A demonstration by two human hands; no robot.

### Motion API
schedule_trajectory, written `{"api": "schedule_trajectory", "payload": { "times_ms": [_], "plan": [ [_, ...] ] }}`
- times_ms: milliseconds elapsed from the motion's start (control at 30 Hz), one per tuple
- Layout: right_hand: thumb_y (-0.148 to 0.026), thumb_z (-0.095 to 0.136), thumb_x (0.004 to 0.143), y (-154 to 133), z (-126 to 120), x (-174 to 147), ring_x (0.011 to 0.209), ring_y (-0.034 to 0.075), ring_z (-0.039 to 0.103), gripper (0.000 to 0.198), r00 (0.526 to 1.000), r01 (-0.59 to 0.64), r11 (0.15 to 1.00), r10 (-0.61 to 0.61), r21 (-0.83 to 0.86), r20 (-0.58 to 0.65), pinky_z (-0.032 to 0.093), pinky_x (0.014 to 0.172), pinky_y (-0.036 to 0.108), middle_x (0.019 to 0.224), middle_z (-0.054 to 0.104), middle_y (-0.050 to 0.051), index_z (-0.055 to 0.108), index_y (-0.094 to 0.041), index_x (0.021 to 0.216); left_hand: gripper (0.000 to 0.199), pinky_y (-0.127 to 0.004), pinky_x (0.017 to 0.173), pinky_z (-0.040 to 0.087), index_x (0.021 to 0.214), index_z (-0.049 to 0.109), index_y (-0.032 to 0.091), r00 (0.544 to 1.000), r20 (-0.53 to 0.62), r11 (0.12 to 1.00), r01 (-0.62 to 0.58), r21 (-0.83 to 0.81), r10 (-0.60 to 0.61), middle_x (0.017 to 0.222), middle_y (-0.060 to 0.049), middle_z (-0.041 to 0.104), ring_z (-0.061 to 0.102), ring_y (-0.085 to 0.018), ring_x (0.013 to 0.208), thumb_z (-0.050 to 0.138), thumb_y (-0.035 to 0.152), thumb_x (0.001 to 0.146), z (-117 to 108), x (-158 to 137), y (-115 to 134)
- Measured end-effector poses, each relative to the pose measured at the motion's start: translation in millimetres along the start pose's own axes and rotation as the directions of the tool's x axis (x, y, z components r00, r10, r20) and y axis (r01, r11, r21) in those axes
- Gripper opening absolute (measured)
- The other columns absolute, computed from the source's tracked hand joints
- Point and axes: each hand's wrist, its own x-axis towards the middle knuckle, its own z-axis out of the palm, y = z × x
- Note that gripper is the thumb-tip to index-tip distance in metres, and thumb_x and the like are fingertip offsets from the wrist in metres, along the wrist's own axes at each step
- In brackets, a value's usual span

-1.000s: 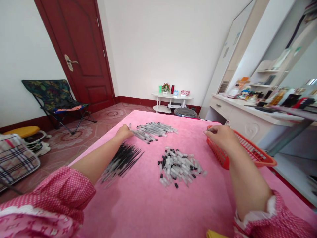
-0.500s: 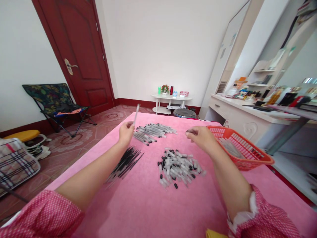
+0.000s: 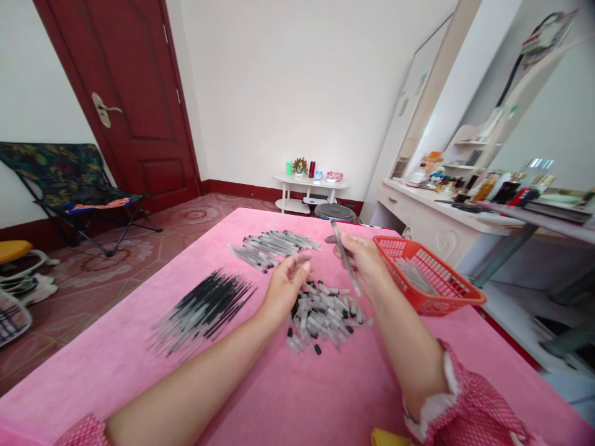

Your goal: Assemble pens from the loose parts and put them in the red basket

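Note:
My right hand (image 3: 365, 259) grips a pen (image 3: 345, 257), held tilted above the table near the basket. With its fingers apart and nothing seen between them, my left hand (image 3: 287, 286) is over the left edge of a heap of clear pen caps with black ends (image 3: 328, 313). Behind the left hand lie rows of clear pen barrels (image 3: 279, 243). Black ink refills (image 3: 209, 310) are spread in a slanted pile to the left of my left forearm.
A red-orange plastic basket (image 3: 430, 272) holding clear pieces stands at the table's right. The pink cloth (image 3: 297, 396) covers the table. A yellow item (image 3: 389, 437) shows at the front edge. Beyond are a dresser (image 3: 418, 217), a folding chair (image 3: 88, 186) and a low white stand (image 3: 309, 183).
The pen that was upright in my left hand is gone from it, and a pen is now in my right hand. My left hand has moved right, toward the caps. The view has turned slightly right.

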Motion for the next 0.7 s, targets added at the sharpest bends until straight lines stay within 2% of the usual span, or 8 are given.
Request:
{"api": "schedule_trajectory", "payload": {
  "times_ms": [33,100,200,333,400,467,567,700],
  "plan": [
    [-0.051,0.058,0.071,-5,-2,-2,0.036,0.003,0.022,0.041,0.993,-0.007,0.995,0.018,-0.099,0.114,0.013,0.038,0.021,0.047,0.050,-0.002,0.067,-0.011,0.076,0.042,-0.019,0.052,0.045,0.111,0.057,0.015,0.999,-0.011,0.999,-0.034,0.012,0.034,0.095,-0.008,0.062,0.057,-0.012,0.071,0.059,0.040,0.077,-6,3,3],
    [-0.049,0.058,0.073,-11,-5,-5,0.039,0.005,0.029,0.039,0.948,0.036,0.956,0.059,-0.291,0.312,0.020,0.041,0.021,0.049,0.054,0.000,0.066,-0.011,0.069,0.045,-0.019,0.055,0.045,0.118,0.054,0.017,0.993,0.003,0.992,-0.119,0.047,0.119,0.102,-0.008,0.062,0.058,-0.013,0.076,0.058,0.038,0.078,-18,10,7],
    [-0.048,0.054,0.077,-9,-4,-6,0.047,0.008,0.042,0.041,0.888,0.153,0.888,0.069,-0.433,0.455,0.032,0.049,0.022,0.054,0.059,0.002,0.064,-0.012,0.061,0.045,-0.022,0.063,0.047,0.121,0.055,0.020,0.971,0.083,0.965,-0.232,0.121,0.223,0.105,-0.008,0.063,0.059,-0.015,0.082,0.058,0.035,0.079,-31,16,11],
    [-0.048,0.050,0.080,0,2,-6,0.049,0.010,0.047,0.040,0.832,0.184,0.851,0.132,-0.493,0.538,0.036,0.053,0.023,0.052,0.057,0.001,0.064,-0.013,0.065,0.028,-0.029,0.080,0.045,0.105,0.067,0.019,0.923,0.173,0.888,-0.379,0.260,0.343,0.096,-0.007,0.066,0.059,-0.018,0.090,0.058,0.027,0.080,-40,18,11],
    [-0.047,0.049,0.081,2,4,-6,0.048,0.010,0.046,0.041,0.820,0.191,0.838,0.150,-0.512,0.552,0.035,0.050,0.023,0.050,0.055,0.000,0.062,-0.013,0.061,0.020,-0.030,0.082,0.044,0.094,0.071,0.019,0.905,0.192,0.857,-0.421,0.295,0.379,0.089,-0.007,0.067,0.059,-0.018,0.089,0.059,0.024,0.078,-41,18,10],
    [-0.047,0.049,0.081,3,6,-7,0.047,0.010,0.045,0.042,0.816,0.207,0.823,0.153,-0.529,0.558,0.034,0.049,0.023,0.050,0.055,0.000,0.060,-0.014,0.058,0.016,-0.029,0.079,0.045,0.087,0.073,0.018,0.910,0.169,0.854,-0.414,0.315,0.379,0.084,-0.006,0.068,0.060,-0.018,0.084,0.062,0.022,0.076,-41,17,7],
    [-0.045,0.048,0.081,7,6,-6,0.046,0.010,0.044,0.042,0.815,0.238,0.791,0.153,-0.564,0.559,0.032,0.048,0.022,0.050,0.056,0.000,0.059,-0.014,0.056,0.013,-0.028,0.076,0.045,0.082,0.072,0.018,0.939,0.091,0.869,-0.342,0.357,0.332,0.081,-0.005,0.070,0.061,-0.017,0.081,0.063,0.020,0.074,-41,17,0],
    [-0.045,0.050,0.080,16,8,-4,0.046,0.010,0.044,0.042,0.838,0.276,0.726,0.140,-0.630,0.528,0.031,0.048,0.022,0.050,0.056,0.000,0.060,-0.013,0.054,0.011,-0.026,0.069,0.044,0.078,0.070,0.017,0.957,0.038,0.866,-0.277,0.416,0.288,0.078,-0.003,0.069,0.060,-0.016,0.076,0.060,0.019,0.074,-39,17,-8]
  ]
}}
